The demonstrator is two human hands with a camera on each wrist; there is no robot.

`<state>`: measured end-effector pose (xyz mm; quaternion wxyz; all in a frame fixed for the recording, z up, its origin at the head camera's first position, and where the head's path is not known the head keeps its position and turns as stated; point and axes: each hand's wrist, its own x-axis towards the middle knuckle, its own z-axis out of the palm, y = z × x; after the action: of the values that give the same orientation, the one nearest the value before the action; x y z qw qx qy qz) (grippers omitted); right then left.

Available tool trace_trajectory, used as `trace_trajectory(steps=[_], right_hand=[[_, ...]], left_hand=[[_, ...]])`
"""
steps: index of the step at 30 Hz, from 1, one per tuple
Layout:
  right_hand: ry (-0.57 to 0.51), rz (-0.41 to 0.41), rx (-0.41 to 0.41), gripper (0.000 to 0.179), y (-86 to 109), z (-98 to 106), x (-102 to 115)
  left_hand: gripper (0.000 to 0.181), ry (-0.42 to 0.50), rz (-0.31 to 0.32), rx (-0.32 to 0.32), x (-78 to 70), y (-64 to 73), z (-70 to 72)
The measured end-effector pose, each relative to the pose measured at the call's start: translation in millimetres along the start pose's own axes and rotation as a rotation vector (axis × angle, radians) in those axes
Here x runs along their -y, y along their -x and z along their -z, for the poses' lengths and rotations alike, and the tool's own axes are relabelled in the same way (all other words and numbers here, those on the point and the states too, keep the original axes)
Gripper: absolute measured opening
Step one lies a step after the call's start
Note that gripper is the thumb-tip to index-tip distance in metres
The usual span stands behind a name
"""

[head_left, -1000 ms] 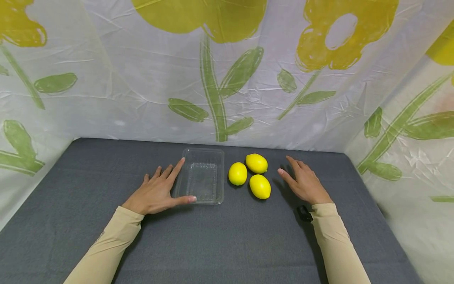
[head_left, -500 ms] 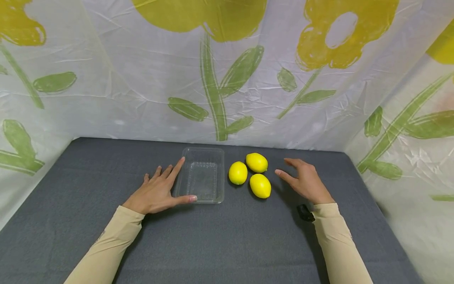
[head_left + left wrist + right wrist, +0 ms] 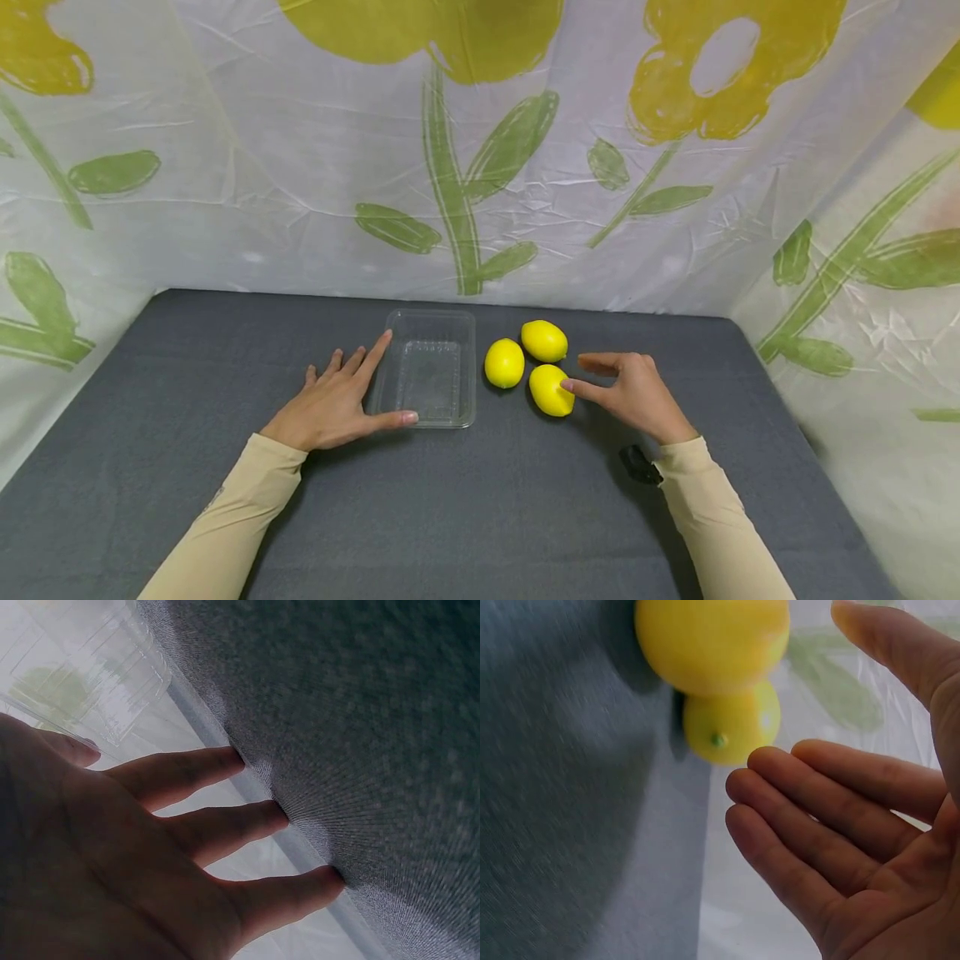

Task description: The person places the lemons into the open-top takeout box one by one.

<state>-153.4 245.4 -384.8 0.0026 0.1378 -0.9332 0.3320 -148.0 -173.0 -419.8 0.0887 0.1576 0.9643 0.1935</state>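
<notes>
Three yellow lemons lie grouped on the grey cloth in the head view: a front lemon, a left lemon and a back lemon. Left of them stands a clear plastic container. The left hand has its fingers spread along the container's left side, thumb over its near edge, index finger at its far left; fingertips meet the cloth in the left wrist view. The right hand is just right of the front lemon, thumb tip overlapping it. In the right wrist view its palm holds nothing, thumb and fingers apart.
The table is covered with dark grey cloth. Behind and to both sides hangs a white curtain printed with yellow flowers. A small black device sits at the right wrist.
The right hand has moved left to the front lemon, its fingers bending more and its thumb reaching over the lemon's right side. The left hand, container and lemons have stayed in place.
</notes>
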Motion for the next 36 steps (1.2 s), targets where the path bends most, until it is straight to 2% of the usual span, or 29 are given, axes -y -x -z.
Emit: trace_trajectory(steps=[8,19,36], right_hand=[[0.004,0.018,0.010,0.068,3.1,-11.7,6.2],[0.034,0.035,0.038,0.063,0.6,-16.1,7.2],[-0.029,0.035,0.095,0.081,-2.0,-30.3,-8.7]], left_hand=[[0.119,-0.011,0.003,0.001,-0.2,-1.0,1.3],[0.119,0.003,0.007,0.003,0.7,-1.3,2.1],[0.118,0.002,0.002,0.004,0.3,-1.9,0.5]])
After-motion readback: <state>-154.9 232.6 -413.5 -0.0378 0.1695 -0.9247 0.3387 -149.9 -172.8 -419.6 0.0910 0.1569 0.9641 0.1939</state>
